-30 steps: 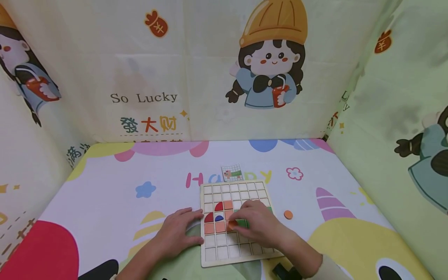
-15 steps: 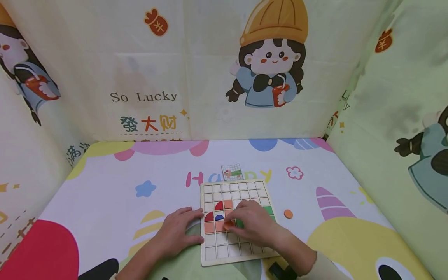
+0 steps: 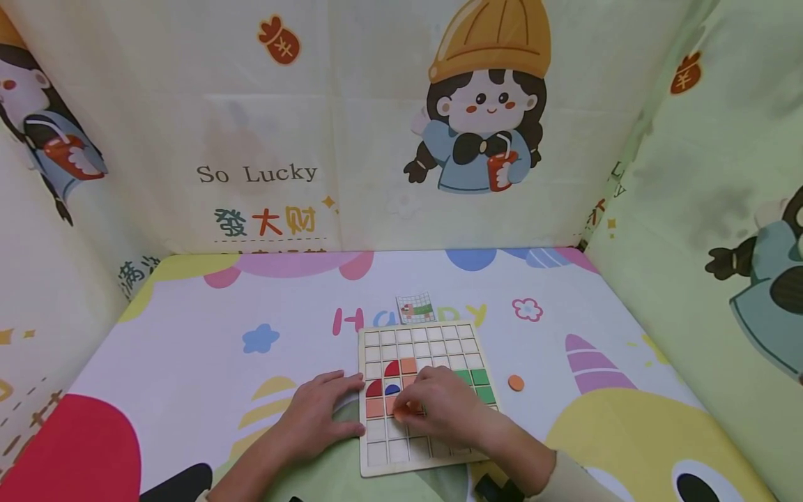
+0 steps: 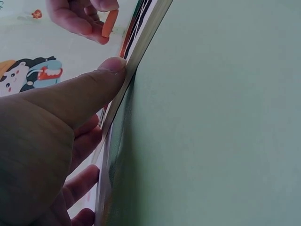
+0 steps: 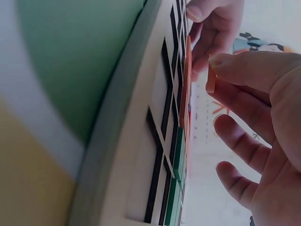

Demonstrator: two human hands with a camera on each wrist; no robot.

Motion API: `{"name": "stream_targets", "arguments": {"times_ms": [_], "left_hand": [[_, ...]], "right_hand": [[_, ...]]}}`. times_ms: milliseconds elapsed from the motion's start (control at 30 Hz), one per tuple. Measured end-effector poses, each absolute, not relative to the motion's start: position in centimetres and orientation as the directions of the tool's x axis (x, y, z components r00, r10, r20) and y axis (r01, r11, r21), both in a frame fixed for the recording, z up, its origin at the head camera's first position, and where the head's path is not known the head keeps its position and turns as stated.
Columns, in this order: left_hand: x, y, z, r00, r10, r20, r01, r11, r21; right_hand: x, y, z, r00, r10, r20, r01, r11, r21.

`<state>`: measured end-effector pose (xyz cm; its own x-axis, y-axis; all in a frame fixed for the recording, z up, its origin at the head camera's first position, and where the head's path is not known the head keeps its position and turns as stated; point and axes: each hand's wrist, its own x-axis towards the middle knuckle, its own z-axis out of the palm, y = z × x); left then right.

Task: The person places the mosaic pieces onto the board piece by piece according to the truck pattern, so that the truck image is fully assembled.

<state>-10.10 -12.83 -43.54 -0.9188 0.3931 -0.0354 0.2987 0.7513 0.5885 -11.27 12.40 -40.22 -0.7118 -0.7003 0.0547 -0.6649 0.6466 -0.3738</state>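
Observation:
A wooden grid board [image 3: 389, 453] lies on the table. My left hand [image 3: 318, 416] touches its left edge with extended thumb and fingers; the left wrist view has the thumb [image 4: 96, 87] lying against that edge. Between thumb and forefinger, my right hand [image 3: 447, 406] pinches an orange disc [image 5: 211, 75], which shows edge-on above the board. Pieces in the grid include red quarter-rounds [image 3: 392, 368], a blue half-round [image 3: 392, 390], peach squares [image 3: 375, 408] and green squares [image 3: 479, 377]. Part of the grid is hidden under the right hand.
Another orange disc [image 3: 516, 383] lies right of the board. Behind the board is a small picture card [image 3: 415, 308] with a gridded coloured figure. A dark object [image 3: 498, 488] shows beneath the right forearm. Printed cloth walls [image 3: 370, 139] stand behind and at both sides.
My right hand has moved left and slightly toward me over the board, carrying the orange disc and uncovering more green squares. My left hand stays at the board's edge.

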Motion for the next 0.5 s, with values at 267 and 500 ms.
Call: {"name": "stream_targets", "arguments": {"times_ms": [267,500], "left_hand": [[-10.04,-12.87,-43.54,-0.917,0.396,-0.036,0.300,0.748,0.592],[-9.91,-12.93,-43.40,-0.915,0.402,-0.027,0.306,0.738,0.601]], "right_hand": [[-11.18,11.98,-40.64,-0.700,-0.714,0.025,-0.671,0.646,-0.364],[-11.10,11.85,-40.83,-0.692,-0.721,0.020,-0.679,0.642,-0.356]]}}
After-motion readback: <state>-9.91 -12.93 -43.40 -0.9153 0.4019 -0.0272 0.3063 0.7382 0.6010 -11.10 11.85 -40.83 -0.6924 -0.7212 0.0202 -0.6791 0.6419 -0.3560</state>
